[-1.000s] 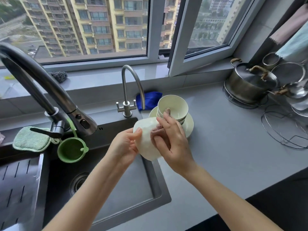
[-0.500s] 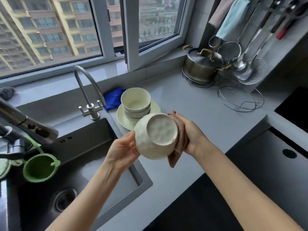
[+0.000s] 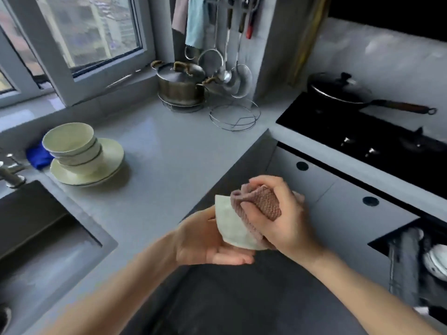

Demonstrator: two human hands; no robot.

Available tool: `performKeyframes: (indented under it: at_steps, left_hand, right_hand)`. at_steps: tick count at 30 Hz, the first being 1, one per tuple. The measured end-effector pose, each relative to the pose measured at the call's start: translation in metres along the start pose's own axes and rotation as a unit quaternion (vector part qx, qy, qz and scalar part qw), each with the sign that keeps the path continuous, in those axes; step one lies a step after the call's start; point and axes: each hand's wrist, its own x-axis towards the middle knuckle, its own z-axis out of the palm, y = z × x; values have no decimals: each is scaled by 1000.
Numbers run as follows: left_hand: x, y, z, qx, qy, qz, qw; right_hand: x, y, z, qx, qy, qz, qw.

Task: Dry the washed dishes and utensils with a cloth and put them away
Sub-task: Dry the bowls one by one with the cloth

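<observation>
A cream bowl (image 3: 231, 223) lies in my left hand (image 3: 205, 240), cupped from below in front of my body, away from the counter. My right hand (image 3: 278, 213) grips a bunched pink-brown cloth (image 3: 262, 203) and presses it into the bowl, covering most of its right side. On the grey counter (image 3: 169, 151) to the left stands a stack of cream bowls (image 3: 72, 146) on cream plates (image 3: 106, 163).
The dark sink (image 3: 43, 233) is at the left, with a blue cloth (image 3: 37, 154) behind the stack. A steel pot (image 3: 180, 85), a wire trivet (image 3: 233, 117) and hanging utensils (image 3: 229, 44) fill the corner. A stove with a pan (image 3: 338, 89) is right; a lower drawer (image 3: 416, 259) stands open.
The view has swung right, from the sink to the stove side. The bowl has come off the sink area toward my body, and my right hand now presses the cloth into it.
</observation>
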Motion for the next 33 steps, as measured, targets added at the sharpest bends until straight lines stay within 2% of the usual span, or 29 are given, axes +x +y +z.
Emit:
performKeyframes:
  at_steps: [2, 5, 7, 8, 10, 11, 12, 13, 14, 16, 18, 21, 24, 27, 29, 31, 33]
  left_hand:
    - [24, -16, 32, -18, -10, -30, 999]
    - [59, -43, 84, 55, 29, -10, 998]
    - [79, -60, 115, 110, 59, 20, 992]
    - [91, -68, 127, 154, 77, 40, 984]
    - [113, -81, 150, 240, 97, 78, 963]
    - [123, -87, 162, 271, 98, 88, 954]
    - [136, -93, 173, 292, 101, 91, 947]
    - [148, -99, 183, 306, 101, 93, 942]
    - [162, -104, 193, 314, 97, 95, 939]
    - [193, -115, 213, 328, 87, 106, 935]
    - [224, -122, 233, 330, 83, 118, 933]
    - [270, -121, 255, 322, 91, 104, 937]
    - [324, -116, 274, 340, 60, 68, 936]
    - [386, -112, 301, 352, 6, 27, 936]
    - [425, -111, 319, 375, 4, 21, 927]
    - [460, -110, 332, 373, 31, 29, 927]
    - [491, -110, 342, 360, 37, 35, 931]
  right_hand:
    - [-30, 3, -43, -27, -28, -69, 997]
    - [-77, 6, -98, -94, -110, -127, 981]
    - [-112, 8, -135, -113, -158, -71, 978]
    - [-127, 5, -155, -90, -156, -9, 984]
    - [-149, 0, -197, 18, -86, 158, 983]
    - [-156, 2, -214, 55, -27, 222, 973]
    - [-162, 7, -227, 38, 21, 250, 967]
    - [-166, 15, -234, -20, 43, 262, 964]
    - [-170, 24, -237, -88, 30, 268, 959]
    - [-179, 48, -233, -199, -48, 304, 930]
    - [-189, 79, -230, -240, -141, 352, 894]
    - [-195, 111, -255, -202, -192, 404, 871]
    - [-203, 134, -303, -44, -204, 435, 876]
    - [-215, 152, -367, -80, -208, 421, 879]
    - [-228, 166, -408, -127, -167, 398, 893]
    - [-248, 186, -448, -137, -132, 437, 879]
    - [-272, 214, -482, -133, -96, 503, 849]
